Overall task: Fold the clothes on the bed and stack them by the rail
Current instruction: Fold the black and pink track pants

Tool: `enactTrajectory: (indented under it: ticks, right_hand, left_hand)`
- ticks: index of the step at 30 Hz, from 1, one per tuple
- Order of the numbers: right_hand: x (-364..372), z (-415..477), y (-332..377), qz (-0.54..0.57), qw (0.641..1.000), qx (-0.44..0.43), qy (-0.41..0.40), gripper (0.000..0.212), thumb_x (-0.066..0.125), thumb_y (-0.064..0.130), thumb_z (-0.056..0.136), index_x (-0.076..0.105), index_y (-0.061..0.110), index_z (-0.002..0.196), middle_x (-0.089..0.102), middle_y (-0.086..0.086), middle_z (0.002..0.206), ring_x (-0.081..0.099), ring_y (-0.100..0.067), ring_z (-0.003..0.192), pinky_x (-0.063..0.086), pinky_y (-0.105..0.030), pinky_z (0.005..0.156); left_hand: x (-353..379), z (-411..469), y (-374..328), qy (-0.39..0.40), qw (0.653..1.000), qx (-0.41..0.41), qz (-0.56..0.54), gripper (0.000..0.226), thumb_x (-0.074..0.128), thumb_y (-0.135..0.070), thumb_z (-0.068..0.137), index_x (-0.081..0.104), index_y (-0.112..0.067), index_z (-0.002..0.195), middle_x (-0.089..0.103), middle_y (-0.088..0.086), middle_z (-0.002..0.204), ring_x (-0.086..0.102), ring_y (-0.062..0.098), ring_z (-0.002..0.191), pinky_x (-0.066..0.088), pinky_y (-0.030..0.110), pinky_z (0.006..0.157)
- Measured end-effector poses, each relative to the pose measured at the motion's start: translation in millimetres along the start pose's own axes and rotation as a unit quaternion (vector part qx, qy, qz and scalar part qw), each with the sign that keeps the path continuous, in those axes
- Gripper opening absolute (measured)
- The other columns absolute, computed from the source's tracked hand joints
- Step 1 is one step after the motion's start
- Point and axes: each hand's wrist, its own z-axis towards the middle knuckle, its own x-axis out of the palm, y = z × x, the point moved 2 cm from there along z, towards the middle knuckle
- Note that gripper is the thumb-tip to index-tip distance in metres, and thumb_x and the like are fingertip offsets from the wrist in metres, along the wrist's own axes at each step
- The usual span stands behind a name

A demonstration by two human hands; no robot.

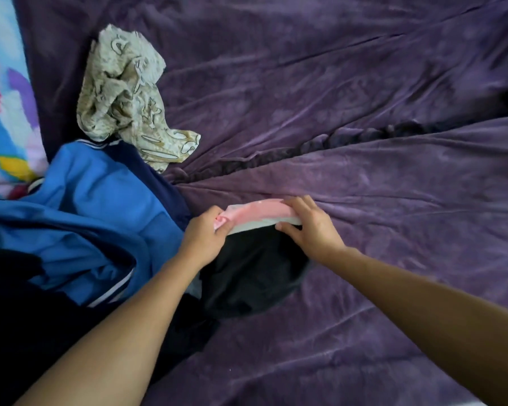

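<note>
Pinching small pink-and-white folded cloth (261, 213) at both ends: your left hand (204, 241) grips left corner, right hand (311, 230) clamps right edge. Cloth lies on black garment (252, 273), purple bedspread (364, 112). Likely soft, light, floppy; hold corners.

Illumination soft and moderately dim, with no glare. Deep shadow swallows detail in the dark clothing (27, 303) at lower left. Focus is soft overall. Wide-angle distortion stretches the purple bed cover (364, 83) toward the frame edges and enlarges the forearms.
</note>
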Motion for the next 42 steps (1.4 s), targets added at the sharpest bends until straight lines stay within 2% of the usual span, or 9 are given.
enactTrajectory:
  ticks: [4,7,9,13,18,30,35,39,42]
  right_hand:
    - [-52.7,-66.6,-10.5,-0.016,0.999,-0.007,-0.042,0.041,0.07,0.028,0.086,0.058,0.015,0.123,0.054,-0.003,0.108,0.06,-0.029,0.093,0.05,-0.04,0.076]
    - [-110.0,-107.3,-29.3,-0.029,0.996,-0.014,-0.082,0.038,0.07,0.024,0.086,0.059,0.013,0.121,0.053,-0.004,0.102,0.06,-0.032,0.081,0.051,-0.043,0.066]
    - [-155.1,-134.1,-47.2,-0.038,0.993,-0.016,-0.107,0.038,0.071,0.022,0.085,0.059,0.012,0.121,0.053,-0.005,0.098,0.059,-0.033,0.075,0.051,-0.043,0.061]
    - [-247.2,-193.1,-92.7,-0.068,0.987,-0.035,-0.142,0.04,0.071,0.02,0.085,0.059,0.01,0.122,0.054,-0.007,0.098,0.06,-0.031,0.079,0.053,-0.042,0.061]
    - [-360.0,-265.2,-146.8,-0.097,0.978,-0.035,-0.181,0.04,0.072,0.02,0.084,0.059,0.012,0.121,0.055,-0.006,0.1,0.062,-0.029,0.081,0.053,-0.037,0.06]
    - [-530.9,-298.7,-255.6,-0.159,0.955,-0.002,-0.25,0.04,0.07,0.022,0.085,0.058,0.015,0.123,0.055,-0.004,0.1,0.061,-0.026,0.083,0.053,-0.034,0.063]
    - [-587.3,-279.7,-312.6,-0.175,0.952,0.056,-0.244,0.04,0.07,0.023,0.085,0.059,0.015,0.123,0.055,-0.003,0.102,0.061,-0.026,0.085,0.048,-0.033,0.067]
    - [-630.5,-258.6,-348.8,-0.184,0.948,0.085,-0.244,0.038,0.071,0.022,0.085,0.061,0.013,0.121,0.057,-0.007,0.103,0.062,-0.033,0.084,0.052,-0.04,0.065]
    - [-656.3,-236.9,-374.4,-0.172,0.949,0.096,-0.245,0.038,0.069,0.024,0.087,0.06,0.015,0.122,0.057,-0.007,0.105,0.061,-0.032,0.089,0.049,-0.038,0.07]
  left_hand:
    - [11.2,-44.2,-68.7,-0.043,0.996,0.078,-0.024,0.015,0.062,-0.022,0.09,0.057,-0.01,0.098,0.066,0.014,0.086,0.06,0.038,0.084,0.031,0.031,0.06]
    - [29.3,-75.3,-135.3,-0.069,0.984,0.16,0.018,0.018,0.06,-0.018,0.092,0.057,-0.004,0.103,0.062,0.015,0.093,0.06,0.039,0.083,0.042,0.038,0.064]
    - [44.6,-96.6,-185.7,-0.087,0.973,0.201,0.077,0.019,0.059,-0.016,0.092,0.058,-0.004,0.107,0.059,0.016,0.093,0.059,0.041,0.075,0.045,0.044,0.058]
    - [79.7,-137.2,-295.4,-0.09,0.946,0.269,0.159,0.017,0.067,-0.009,0.086,0.062,-0.001,0.1,0.058,0.016,0.085,0.058,0.038,0.06,0.041,0.038,0.044]
    - [122.5,-178.6,-426.9,-0.093,0.922,0.34,0.161,0.016,0.072,-0.004,0.08,0.062,-0.003,0.093,0.056,0.011,0.079,0.054,0.029,0.051,0.036,0.032,0.039]
    - [200.4,-154.6,-628.0,-0.08,0.889,0.429,0.137,0.019,0.077,-0.003,0.074,0.067,-0.003,0.089,0.057,0.01,0.073,0.057,0.031,0.051,0.04,0.032,0.036]
    - [250.7,-106.5,-689.2,-0.055,0.909,0.405,0.086,0.016,0.057,-0.015,0.093,0.062,-0.004,0.103,0.058,0.013,0.09,0.06,0.037,0.07,0.044,0.042,0.052]
    - [276.9,-74.7,-736.9,-0.044,0.907,0.416,0.054,0.021,0.056,-0.018,0.095,0.062,-0.003,0.107,0.059,0.015,0.094,0.06,0.041,0.073,0.041,0.043,0.056]
    - [286.3,-39.2,-769.8,-0.042,0.91,0.409,0.044,0.026,0.053,-0.026,0.097,0.06,-0.006,0.111,0.058,0.014,0.099,0.06,0.041,0.079,0.044,0.046,0.062]
